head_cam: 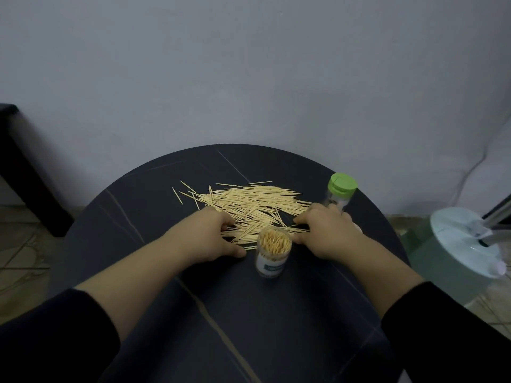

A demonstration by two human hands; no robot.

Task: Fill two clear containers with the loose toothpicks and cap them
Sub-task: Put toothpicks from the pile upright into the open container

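Left hand and right hand — fingers curled, flanking the loose toothpicks; open filled container at 6 o'clock, green-capped container at 3 o'clock on the surface.

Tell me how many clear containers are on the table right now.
2: an open container full of toothpicks between both hands, and a green-capped container behind the right hand.

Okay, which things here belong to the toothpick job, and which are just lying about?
Job: loose toothpicks; open container full of toothpicks; green-capped container; left hand; right hand.
Lying about: white fan base; dark furniture at left.
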